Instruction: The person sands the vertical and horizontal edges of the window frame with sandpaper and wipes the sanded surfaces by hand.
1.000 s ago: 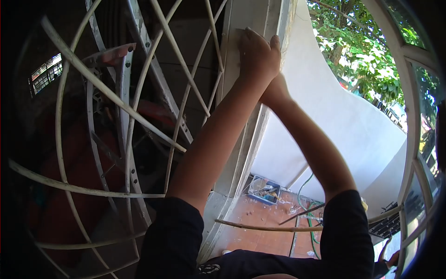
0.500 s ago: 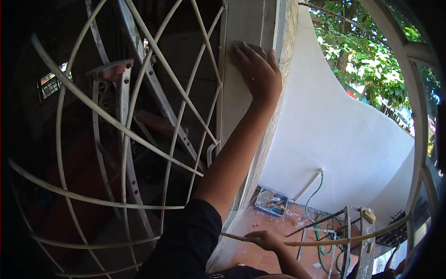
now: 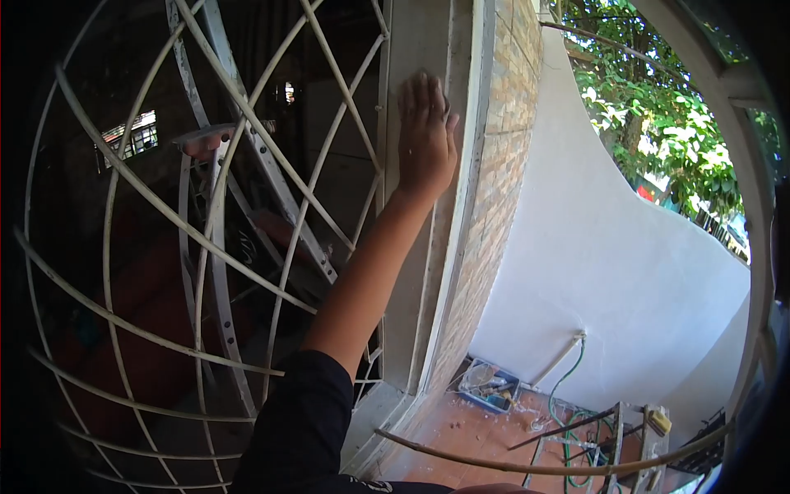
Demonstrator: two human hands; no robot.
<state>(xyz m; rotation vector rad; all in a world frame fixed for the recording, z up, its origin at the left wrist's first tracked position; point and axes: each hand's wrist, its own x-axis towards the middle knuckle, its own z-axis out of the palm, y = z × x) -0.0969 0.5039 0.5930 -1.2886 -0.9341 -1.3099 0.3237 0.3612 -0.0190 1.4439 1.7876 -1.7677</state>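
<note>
My left hand (image 3: 426, 136) is raised against the flat face of the pale window frame (image 3: 405, 247). Its back faces me, with the fingers pointing up and held together. Under the fingers it presses a dark grey piece (image 3: 447, 105) that looks like sandpaper; only a thin edge of it shows. To the left of the hand is the white metal window grille (image 3: 309, 193). My right hand is out of view.
Behind the grille stands a stepladder (image 3: 218, 272). A curved rod (image 3: 527, 467) crosses the bottom. Below are a tub of tools (image 3: 490, 399), a green hose (image 3: 566, 375) and another paint-spattered ladder (image 3: 650, 445). A stone-clad wall edge (image 3: 502, 123) adjoins the frame.
My left hand has moved along the frame face, away from its outer edge, and the fingers cover more of the grey piece. My right hand, earlier on the curved rod, has left the view.
</note>
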